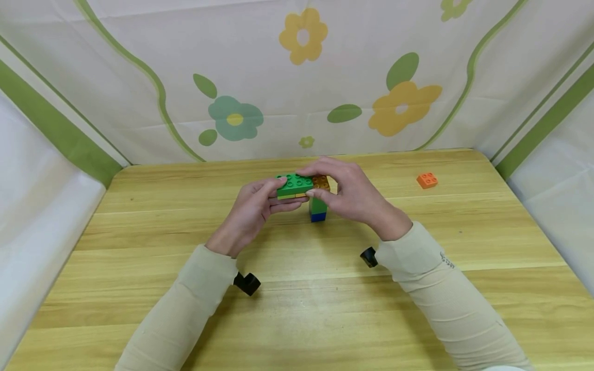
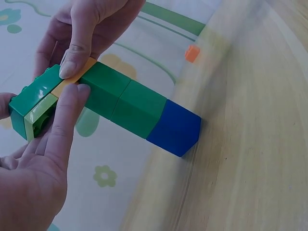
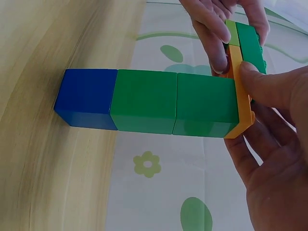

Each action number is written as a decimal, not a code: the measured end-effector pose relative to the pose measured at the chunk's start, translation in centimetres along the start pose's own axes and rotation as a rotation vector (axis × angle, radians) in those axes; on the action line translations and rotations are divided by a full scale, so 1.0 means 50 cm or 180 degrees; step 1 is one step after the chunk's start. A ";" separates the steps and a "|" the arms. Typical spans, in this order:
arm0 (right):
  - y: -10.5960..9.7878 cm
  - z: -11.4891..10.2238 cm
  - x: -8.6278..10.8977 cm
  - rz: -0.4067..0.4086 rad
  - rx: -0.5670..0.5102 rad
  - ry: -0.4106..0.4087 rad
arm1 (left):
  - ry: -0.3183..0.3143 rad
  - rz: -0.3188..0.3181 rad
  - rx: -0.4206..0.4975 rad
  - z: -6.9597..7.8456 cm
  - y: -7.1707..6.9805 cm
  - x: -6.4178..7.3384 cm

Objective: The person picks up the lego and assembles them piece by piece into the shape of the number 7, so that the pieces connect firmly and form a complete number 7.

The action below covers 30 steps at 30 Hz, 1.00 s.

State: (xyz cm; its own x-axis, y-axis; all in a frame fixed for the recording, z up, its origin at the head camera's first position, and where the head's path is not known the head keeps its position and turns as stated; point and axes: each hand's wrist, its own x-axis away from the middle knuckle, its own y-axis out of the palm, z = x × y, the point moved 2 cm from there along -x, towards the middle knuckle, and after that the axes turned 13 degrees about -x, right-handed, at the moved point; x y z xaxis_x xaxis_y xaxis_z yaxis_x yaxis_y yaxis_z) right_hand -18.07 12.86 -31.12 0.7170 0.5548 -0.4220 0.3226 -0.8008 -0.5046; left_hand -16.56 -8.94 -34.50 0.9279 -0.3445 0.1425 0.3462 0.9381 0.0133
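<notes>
Your left hand (image 1: pixel 252 208) and right hand (image 1: pixel 355 193) both pinch the green brick (image 1: pixel 294 185) on top of the block tower (image 1: pixel 318 208), which stands on the desk (image 1: pixel 297 288) between them; 1 orange brick (image 1: pixel 427 180) lies well right of your right hand.

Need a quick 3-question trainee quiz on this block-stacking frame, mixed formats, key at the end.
1. True or false: the tower's bottom block is blue.
2. Which block lies apart on the table? A) orange block B) red block C) white block
3. Fill in: the left hand and right hand both hold the ____ flat brick at the tower's top.

Key: 1 true; 2 A; 3 green.
</notes>
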 end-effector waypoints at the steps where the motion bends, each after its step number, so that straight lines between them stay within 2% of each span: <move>1: 0.000 0.000 0.000 0.0005 -0.0006 0.0000 | -0.0004 0.0001 -0.0011 0.000 0.000 0.000; 13: -0.003 0.005 0.004 -0.0020 -0.0060 0.0119 | -0.0039 -0.0009 0.0020 0.000 0.002 0.001; 19: -0.006 0.008 0.006 -0.0031 -0.0177 0.0209 | -0.0046 -0.0110 0.0130 -0.002 0.003 0.002; 30: -0.002 0.011 0.007 0.0000 -0.0203 0.0089 | -0.0230 -0.0171 -0.0035 0.008 0.006 0.004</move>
State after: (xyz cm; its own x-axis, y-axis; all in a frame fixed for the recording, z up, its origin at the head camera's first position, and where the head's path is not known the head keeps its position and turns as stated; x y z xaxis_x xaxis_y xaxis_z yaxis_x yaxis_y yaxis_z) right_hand -18.20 13.26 -31.65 0.7337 0.5489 -0.4005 0.3606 -0.8142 -0.4551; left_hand -16.33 -8.74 -34.09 0.8957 -0.3904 0.2130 0.3972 0.9177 0.0120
